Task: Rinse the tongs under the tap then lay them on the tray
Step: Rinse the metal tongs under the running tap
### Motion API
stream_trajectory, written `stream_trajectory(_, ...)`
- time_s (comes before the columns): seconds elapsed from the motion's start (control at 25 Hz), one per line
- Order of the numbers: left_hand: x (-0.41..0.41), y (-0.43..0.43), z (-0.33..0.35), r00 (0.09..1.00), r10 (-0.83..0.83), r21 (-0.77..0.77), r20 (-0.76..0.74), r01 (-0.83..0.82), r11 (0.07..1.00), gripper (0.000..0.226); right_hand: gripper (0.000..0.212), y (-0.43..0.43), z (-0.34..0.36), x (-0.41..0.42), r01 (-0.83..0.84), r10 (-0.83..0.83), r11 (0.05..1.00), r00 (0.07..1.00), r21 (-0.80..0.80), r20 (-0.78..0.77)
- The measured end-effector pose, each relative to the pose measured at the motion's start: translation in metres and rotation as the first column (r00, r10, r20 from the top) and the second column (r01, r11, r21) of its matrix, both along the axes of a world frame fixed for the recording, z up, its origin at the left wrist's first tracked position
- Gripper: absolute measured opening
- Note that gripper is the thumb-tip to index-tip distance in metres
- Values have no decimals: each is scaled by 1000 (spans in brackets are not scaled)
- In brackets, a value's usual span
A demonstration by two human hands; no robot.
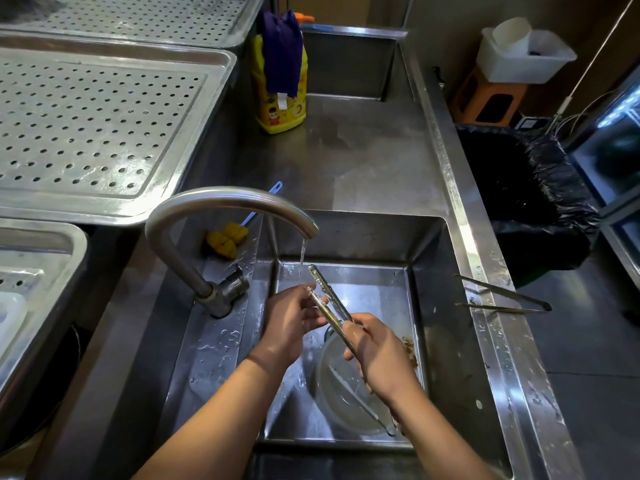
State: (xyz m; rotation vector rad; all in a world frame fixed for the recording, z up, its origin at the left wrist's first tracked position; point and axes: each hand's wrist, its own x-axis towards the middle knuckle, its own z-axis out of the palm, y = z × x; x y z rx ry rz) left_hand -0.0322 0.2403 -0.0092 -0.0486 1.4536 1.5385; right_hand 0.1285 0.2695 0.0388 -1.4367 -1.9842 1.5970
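We note the tongs (pixel 328 289) over the sink (pixel 434 306), tips under the tap (pixel 221 199), long axis running back to the gripping right hand (pixel 377 351), while the left hand (pixel 291 320) pinches one tip and lies nearer the tray (pixel 214 98) beyond the sink's left edge.

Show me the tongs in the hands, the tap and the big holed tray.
tongs (pixel 322 281): head view, on the upper arm near its wet tip.
tap (pixel 225 197): head view, top of the curved spout.
tray (pixel 86 126): head view, its bare perforated floor.

Head-worn view, steeply downward (close), above tap (pixel 225 199)
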Motion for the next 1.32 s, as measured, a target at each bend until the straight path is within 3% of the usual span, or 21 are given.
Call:
stream_trajectory(0.16,-5,-6,-3,997,55,11,53,-55,998,17,5,-2,6,-5,22,-24,999,998,-34,-56)
stream_trajectory(0.32,-9,-10,-6,997,42,-12,65,-41,999,18,16,-6,7,-7,20,-22,999,998,-37,-51)
stream_trajectory(0.56,-7,6,-3,995,24,-132,-98,-37,991,18,22,-5,4,-3,-8,7,1000,1000,-26,-25)
stream_trajectory(0.68,-4,19,7,993,51,-135,-104,-65,989,24,17,-5,1,-6,16,-20,997,998,-72,-52)
stream_trajectory(0.8,-3,23,15,994,56,1,98,-57,998,18,9,-2,-3,-19,54,-83,967,991,-250,-107)
stream_trajectory(0.88,-5,21,18,979,-13,108,206,-10,994,35,17,1,-5,-30,32,-68,957,991,-287,-115)
stream_trajectory(0.96,-13,17,23,963,-85,205,255,32,978,31,26,5,-8,-42,11,-61,952,986,-306,-155)
stream_trajectory(1.04,-26,15,27,963,-100,274,252,28,961,23,32,11,-9,-52,15,-108,925,968,-379,-227)
stream_trajectory(1.12,-41,14,33,972,-107,308,208,38,950,29,33,18,-7,-64,-16,-123,896,951,-443,-284)
stream_trajectory(1.24,-60,14,38,984,-126,352,126,74,933,31,30,25,-6,-87,-121,-11,895,956,-429,-294)
stream_trajectory(1.32,-70,15,38,993,-56,392,105,10,920,38,30,28,-6,-101,-176,45,882,954,-437,-295)
